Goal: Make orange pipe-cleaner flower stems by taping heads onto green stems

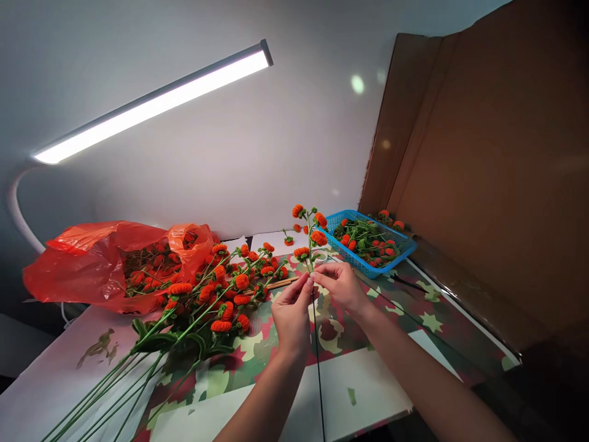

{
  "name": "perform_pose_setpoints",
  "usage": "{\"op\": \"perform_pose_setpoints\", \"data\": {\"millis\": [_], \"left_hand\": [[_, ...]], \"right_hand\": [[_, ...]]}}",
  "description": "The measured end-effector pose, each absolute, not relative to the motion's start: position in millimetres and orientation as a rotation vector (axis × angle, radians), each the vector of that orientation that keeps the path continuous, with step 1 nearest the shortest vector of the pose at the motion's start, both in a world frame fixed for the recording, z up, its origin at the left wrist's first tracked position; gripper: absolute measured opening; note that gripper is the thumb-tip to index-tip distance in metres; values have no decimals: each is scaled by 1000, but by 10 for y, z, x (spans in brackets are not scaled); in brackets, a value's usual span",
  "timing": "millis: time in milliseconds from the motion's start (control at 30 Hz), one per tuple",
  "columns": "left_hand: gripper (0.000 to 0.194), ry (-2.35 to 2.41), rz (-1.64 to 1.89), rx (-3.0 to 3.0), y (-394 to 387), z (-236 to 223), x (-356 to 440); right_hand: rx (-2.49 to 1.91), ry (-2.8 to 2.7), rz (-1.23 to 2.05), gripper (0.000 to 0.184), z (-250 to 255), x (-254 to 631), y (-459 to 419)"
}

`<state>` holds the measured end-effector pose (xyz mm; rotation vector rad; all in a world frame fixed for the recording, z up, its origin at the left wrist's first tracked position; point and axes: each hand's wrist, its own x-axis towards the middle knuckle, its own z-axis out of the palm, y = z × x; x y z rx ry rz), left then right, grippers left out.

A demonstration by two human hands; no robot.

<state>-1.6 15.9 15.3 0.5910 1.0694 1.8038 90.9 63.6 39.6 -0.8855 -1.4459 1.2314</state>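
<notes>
Flower stem (317,344) upright at ctr.; L hand (291,319) and R hand (344,287) pinch it below the blooms (318,237). Est. light, wiry, flexible; heads soft, crushable. Rec. grip: stem only. Blue basket (396,261) at 2 o'clock, red bag (73,270) at 9.
</notes>
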Motion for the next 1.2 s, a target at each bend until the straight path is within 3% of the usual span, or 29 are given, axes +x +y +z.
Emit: {"op": "perform_pose_setpoints", "data": {"millis": [833,1200], "left_hand": [[26,1170,1671,820,116,179,-68],[32,779,1494,452,121,293,-61]], "right_hand": [[-869,-1462,1300,17,338,965,643],[-604,-1258,1853,25,340,1094,737]]}}
